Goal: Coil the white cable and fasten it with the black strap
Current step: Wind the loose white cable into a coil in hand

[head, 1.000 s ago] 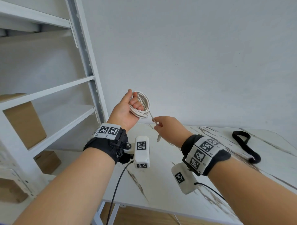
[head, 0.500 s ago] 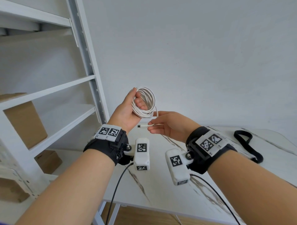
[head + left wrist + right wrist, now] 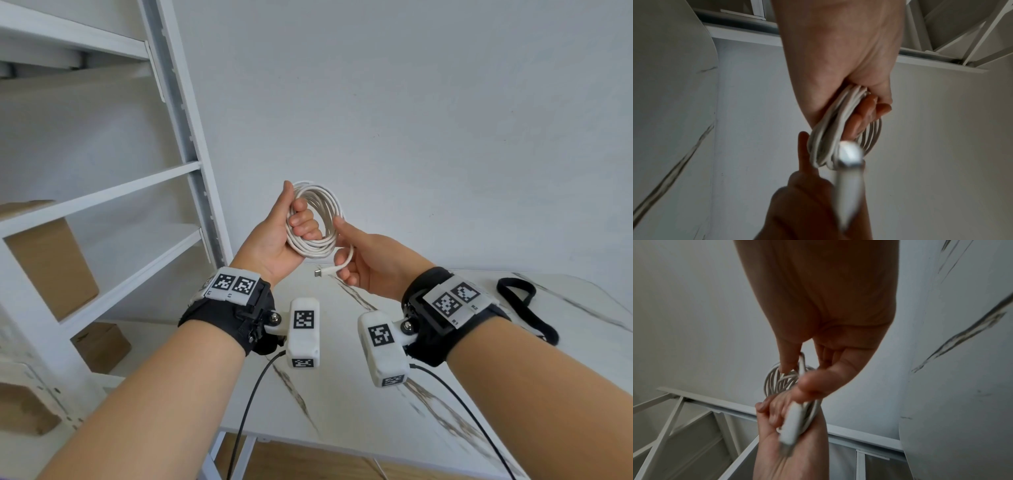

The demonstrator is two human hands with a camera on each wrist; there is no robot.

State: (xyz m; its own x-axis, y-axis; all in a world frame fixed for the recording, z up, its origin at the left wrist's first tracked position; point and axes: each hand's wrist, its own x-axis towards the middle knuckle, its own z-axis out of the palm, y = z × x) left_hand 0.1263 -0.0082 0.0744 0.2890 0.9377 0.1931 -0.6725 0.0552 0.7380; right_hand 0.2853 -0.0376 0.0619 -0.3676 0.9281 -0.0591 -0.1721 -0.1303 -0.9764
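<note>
My left hand [image 3: 291,226] grips the white cable [image 3: 322,205], wound into a coil of several loops and held up above the table. Its fingers curl through the coil, as the left wrist view shows [image 3: 865,113]. My right hand [image 3: 346,253] holds the cable's free end, with the forefinger against the coil's right side. The white plug [image 3: 325,272] sticks out to the left below the coil; it is blurred in both wrist views [image 3: 849,164] [image 3: 791,421]. The black strap [image 3: 524,308] lies in a loop on the table at the far right, away from both hands.
A white marble-patterned table [image 3: 342,394] lies below my hands. A white metal shelf rack [image 3: 178,102] stands at the left, with cardboard boxes [image 3: 51,260] on and under its shelves. A plain white wall is behind.
My right hand has turned palm-up and brought the free end round under the coil, then up against its right side. The left hand has lifted the coil slightly.
</note>
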